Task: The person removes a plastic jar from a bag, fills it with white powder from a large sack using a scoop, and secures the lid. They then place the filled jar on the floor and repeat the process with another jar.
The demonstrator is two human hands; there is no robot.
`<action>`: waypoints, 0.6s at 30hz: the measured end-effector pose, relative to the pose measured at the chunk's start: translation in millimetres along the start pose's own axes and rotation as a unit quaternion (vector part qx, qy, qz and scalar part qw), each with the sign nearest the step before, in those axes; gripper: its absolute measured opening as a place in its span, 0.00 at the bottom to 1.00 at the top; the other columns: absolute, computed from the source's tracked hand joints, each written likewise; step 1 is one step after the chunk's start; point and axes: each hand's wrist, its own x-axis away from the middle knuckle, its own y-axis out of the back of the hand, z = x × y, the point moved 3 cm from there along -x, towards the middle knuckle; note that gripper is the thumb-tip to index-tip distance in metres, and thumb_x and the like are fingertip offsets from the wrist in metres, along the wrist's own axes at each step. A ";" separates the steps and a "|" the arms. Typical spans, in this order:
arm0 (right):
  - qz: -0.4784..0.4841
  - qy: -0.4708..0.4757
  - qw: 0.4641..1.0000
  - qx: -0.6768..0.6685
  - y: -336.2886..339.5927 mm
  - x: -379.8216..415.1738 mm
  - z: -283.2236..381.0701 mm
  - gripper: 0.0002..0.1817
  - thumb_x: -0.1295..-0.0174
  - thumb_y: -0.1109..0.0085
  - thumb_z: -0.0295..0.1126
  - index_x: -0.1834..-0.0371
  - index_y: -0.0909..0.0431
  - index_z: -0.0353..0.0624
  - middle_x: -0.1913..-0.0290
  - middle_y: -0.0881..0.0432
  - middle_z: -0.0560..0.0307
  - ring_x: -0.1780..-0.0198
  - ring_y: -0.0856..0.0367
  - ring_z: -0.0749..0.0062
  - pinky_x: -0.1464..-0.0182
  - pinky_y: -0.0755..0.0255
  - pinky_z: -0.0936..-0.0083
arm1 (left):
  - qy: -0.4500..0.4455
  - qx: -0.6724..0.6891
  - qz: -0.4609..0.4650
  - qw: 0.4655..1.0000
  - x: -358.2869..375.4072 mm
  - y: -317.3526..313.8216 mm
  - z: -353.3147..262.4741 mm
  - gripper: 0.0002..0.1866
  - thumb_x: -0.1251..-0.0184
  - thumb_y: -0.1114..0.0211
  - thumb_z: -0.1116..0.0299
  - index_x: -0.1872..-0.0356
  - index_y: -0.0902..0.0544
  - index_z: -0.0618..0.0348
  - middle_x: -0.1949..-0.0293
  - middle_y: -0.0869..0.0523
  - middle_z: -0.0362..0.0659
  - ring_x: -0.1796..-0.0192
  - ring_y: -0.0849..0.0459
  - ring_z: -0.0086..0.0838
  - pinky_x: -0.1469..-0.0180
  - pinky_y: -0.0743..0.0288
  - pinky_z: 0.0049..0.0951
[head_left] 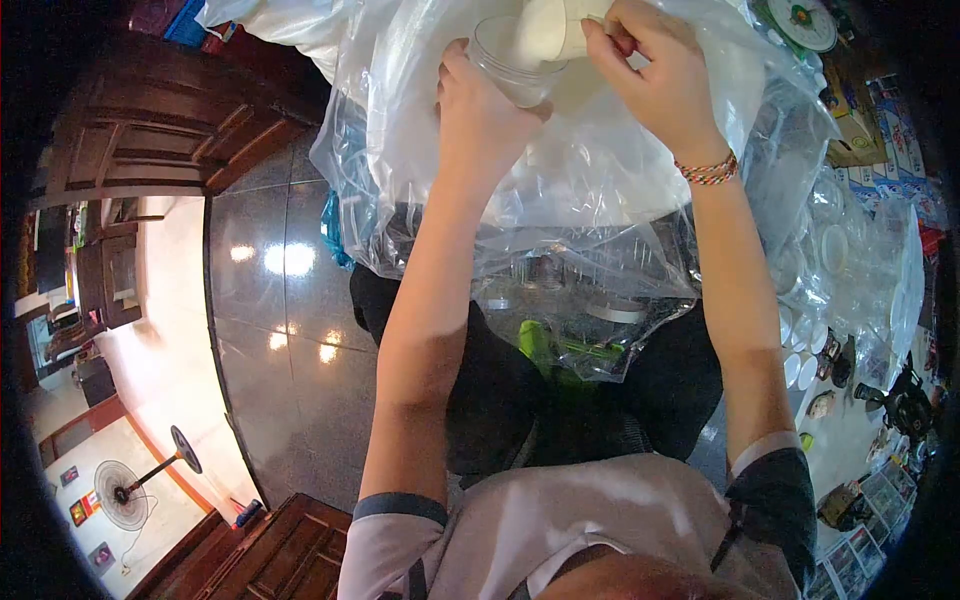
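My left hand point(485, 110) is closed around a clear plastic jar point(508, 68), fingers on its left side and thumb at its base. The jar's mouth faces up toward me. My right hand point(655, 70) grips a pale cup-shaped scoop point(575, 35), tilted at the jar's rim. Off-white powder point(545, 30) shows at the scoop's mouth, above the jar. Below both hands spreads a large clear plastic bag point(600, 190) with a pale mass inside. The scoop's far edge is cut off by the top of the view.
Several clear lidded containers point(615, 310) lie in plastic near my knees. A round dial scale point(803, 22) stands at the top right. Bagged clear containers point(835, 245) and boxes point(855, 120) crowd the right side. Dark tiled floor point(290, 300) and wooden furniture point(170, 130) lie left.
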 end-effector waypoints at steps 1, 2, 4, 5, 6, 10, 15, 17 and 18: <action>-0.001 -0.021 1.000 -0.011 -1.3 0.8 -0.3 0.14 0.35 0.40 0.35 0.72 0.27 0.34 0.77 0.26 0.49 0.77 0.26 0.59 0.70 0.32 0.67 | -0.001 -0.004 -0.003 1.000 0.7 0.2 -1.1 0.57 0.64 0.16 0.67 0.34 0.46 0.69 0.40 0.31 0.65 0.37 0.29 0.58 0.35 0.35 0.50; -0.002 -0.041 0.999 -0.022 -3.3 2.2 -0.7 0.14 0.36 0.40 0.33 0.73 0.28 0.35 0.77 0.27 0.49 0.77 0.27 0.58 0.70 0.33 0.66 | -0.002 -0.009 -0.005 1.000 1.3 0.4 -2.2 0.56 0.64 0.16 0.68 0.34 0.46 0.69 0.40 0.31 0.65 0.37 0.29 0.58 0.35 0.35 0.50; 0.005 -0.064 0.998 -0.016 -6.4 4.9 -5.2 0.12 0.36 0.39 0.34 0.72 0.26 0.37 0.77 0.27 0.52 0.77 0.28 0.64 0.70 0.33 0.69 | 0.007 0.000 0.001 1.000 2.0 0.2 -3.5 0.56 0.64 0.16 0.68 0.34 0.46 0.68 0.40 0.31 0.65 0.37 0.29 0.58 0.35 0.35 0.50; 0.012 -0.065 0.998 0.003 -6.8 5.4 -11.1 0.11 0.35 0.39 0.37 0.68 0.22 0.39 0.77 0.26 0.56 0.76 0.28 0.71 0.70 0.32 0.73 | 0.011 0.005 0.003 1.000 1.6 0.1 -3.8 0.56 0.64 0.16 0.68 0.34 0.46 0.68 0.41 0.31 0.65 0.37 0.29 0.58 0.35 0.35 0.50; 0.020 -0.066 0.997 0.021 -7.9 6.2 -14.7 0.11 0.34 0.39 0.39 0.65 0.19 0.41 0.77 0.25 0.60 0.76 0.28 0.78 0.69 0.32 0.77 | 0.011 0.002 0.003 1.000 1.2 0.0 -3.8 0.56 0.64 0.16 0.68 0.35 0.46 0.68 0.41 0.31 0.65 0.37 0.29 0.58 0.35 0.35 0.50; -0.029 -0.036 0.999 0.026 -10.1 9.1 -11.1 0.14 0.35 0.38 0.37 0.72 0.24 0.39 0.81 0.28 0.63 0.80 0.31 0.74 0.74 0.35 0.75 | 0.006 -0.008 0.002 1.000 1.8 0.2 -3.9 0.55 0.64 0.16 0.68 0.35 0.45 0.68 0.40 0.31 0.65 0.37 0.29 0.58 0.35 0.35 0.50; -0.095 0.133 0.986 -0.009 -3.8 -3.5 2.1 0.13 0.39 0.38 0.29 0.77 0.30 0.36 0.77 0.29 0.49 0.77 0.30 0.57 0.70 0.34 0.66 | 0.029 -0.027 0.015 0.999 2.8 1.7 -7.2 0.55 0.61 0.17 0.64 0.34 0.46 0.70 0.38 0.32 0.65 0.35 0.31 0.56 0.33 0.34 0.46; -0.048 0.102 0.994 -0.007 0.2 -3.9 8.4 0.14 0.40 0.39 0.29 0.78 0.31 0.36 0.77 0.29 0.49 0.76 0.30 0.57 0.69 0.34 0.66 | 0.020 -0.024 0.015 0.999 2.7 1.4 -6.4 0.55 0.61 0.17 0.64 0.34 0.46 0.70 0.38 0.32 0.65 0.35 0.31 0.57 0.33 0.34 0.47; -0.025 0.086 0.996 -0.006 1.4 -4.0 10.1 0.14 0.40 0.39 0.29 0.78 0.31 0.36 0.77 0.29 0.49 0.76 0.29 0.57 0.69 0.34 0.66 | 0.022 -0.025 0.017 0.999 2.6 1.5 -6.6 0.55 0.61 0.17 0.64 0.34 0.46 0.70 0.38 0.32 0.65 0.34 0.31 0.57 0.33 0.34 0.47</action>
